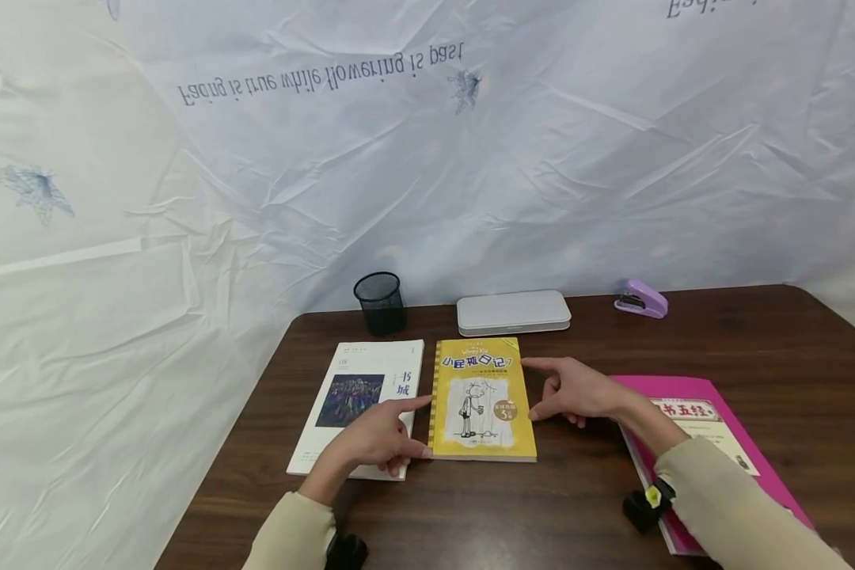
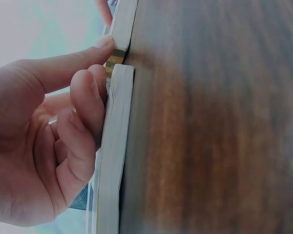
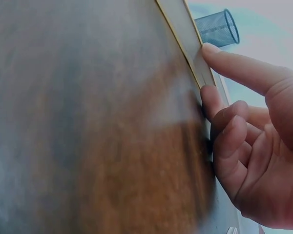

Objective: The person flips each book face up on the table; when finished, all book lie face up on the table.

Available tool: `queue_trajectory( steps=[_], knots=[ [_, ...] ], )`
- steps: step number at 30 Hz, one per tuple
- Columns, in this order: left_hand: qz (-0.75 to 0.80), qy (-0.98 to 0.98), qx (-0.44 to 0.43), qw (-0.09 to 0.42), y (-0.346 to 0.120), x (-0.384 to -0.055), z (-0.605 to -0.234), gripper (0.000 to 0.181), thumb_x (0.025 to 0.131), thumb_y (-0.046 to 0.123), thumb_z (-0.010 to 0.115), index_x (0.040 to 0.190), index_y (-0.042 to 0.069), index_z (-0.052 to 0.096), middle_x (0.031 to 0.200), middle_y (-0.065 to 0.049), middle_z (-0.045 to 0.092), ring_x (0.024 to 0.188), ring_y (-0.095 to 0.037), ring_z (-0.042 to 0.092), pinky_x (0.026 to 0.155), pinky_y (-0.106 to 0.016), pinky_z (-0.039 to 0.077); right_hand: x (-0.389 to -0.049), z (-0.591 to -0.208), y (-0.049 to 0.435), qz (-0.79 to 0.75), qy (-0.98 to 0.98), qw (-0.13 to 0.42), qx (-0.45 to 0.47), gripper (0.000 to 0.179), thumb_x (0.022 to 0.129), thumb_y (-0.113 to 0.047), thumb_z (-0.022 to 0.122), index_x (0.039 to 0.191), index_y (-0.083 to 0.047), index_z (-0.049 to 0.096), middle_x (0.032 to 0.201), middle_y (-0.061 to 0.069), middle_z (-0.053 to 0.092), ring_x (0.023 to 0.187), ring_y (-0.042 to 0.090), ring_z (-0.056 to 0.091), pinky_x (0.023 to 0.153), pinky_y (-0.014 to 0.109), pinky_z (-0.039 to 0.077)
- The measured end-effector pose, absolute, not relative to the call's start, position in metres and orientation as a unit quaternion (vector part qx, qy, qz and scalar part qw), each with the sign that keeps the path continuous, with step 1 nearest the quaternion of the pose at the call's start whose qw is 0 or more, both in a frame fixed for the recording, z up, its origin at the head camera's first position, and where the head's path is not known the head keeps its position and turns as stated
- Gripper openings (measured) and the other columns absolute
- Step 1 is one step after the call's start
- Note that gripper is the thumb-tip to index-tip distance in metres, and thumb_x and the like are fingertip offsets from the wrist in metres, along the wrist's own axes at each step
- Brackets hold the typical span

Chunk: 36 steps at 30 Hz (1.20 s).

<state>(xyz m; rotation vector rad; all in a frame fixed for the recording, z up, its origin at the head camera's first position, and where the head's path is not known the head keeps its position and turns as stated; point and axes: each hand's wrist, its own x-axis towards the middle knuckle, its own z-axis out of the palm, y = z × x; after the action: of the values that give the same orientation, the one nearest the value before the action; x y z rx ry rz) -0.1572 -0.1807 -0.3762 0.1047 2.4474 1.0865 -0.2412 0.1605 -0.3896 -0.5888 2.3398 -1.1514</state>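
Observation:
A yellow paperback book (image 1: 481, 400) with a cartoon figure on its cover lies flat on the table. My left hand (image 1: 379, 434) touches its left side with the index finger and thumb stretched out, the other fingers curled in. From the opposite side, my right hand (image 1: 584, 389) has index finger and thumb tips at the right edge; its other fingers are curled too. Beneath the left hand lies a white book (image 1: 352, 408), partly covered by it. In the left wrist view, the left hand (image 2: 53, 131) is beside the books' page edges. The right hand (image 3: 263, 136) shows likewise at the book's edge.
A pink book (image 1: 673, 388) lies under the right forearm. Along the back of the dark wooden table (image 1: 527, 514) stand a black mesh pen holder (image 1: 382, 305), a white flat case (image 1: 513, 312) and a purple stapler (image 1: 643, 299). A white printed sheet hangs behind.

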Motion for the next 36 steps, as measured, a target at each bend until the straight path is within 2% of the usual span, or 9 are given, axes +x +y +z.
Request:
queue_trajectory(
  steps=[36],
  knots=[
    [0.403,0.883,0.028,0.238,-0.1802,-0.1594,-0.3765,0.082,0.088,0.021,0.087,0.16,0.027,0.048,0.059,-0.005,0.06,0.043,-0.013,0.055,0.042,-0.022,0.046,-0.2433,-0.3931,0.1644,-0.434,0.838,0.238,-0.23,0.094,0.09,-0.02,0.084,0.165,-0.001,0.03,0.068,0.004,0.059,0.046,0.012,0.046,0.043,0.025,0.043]
  ],
)
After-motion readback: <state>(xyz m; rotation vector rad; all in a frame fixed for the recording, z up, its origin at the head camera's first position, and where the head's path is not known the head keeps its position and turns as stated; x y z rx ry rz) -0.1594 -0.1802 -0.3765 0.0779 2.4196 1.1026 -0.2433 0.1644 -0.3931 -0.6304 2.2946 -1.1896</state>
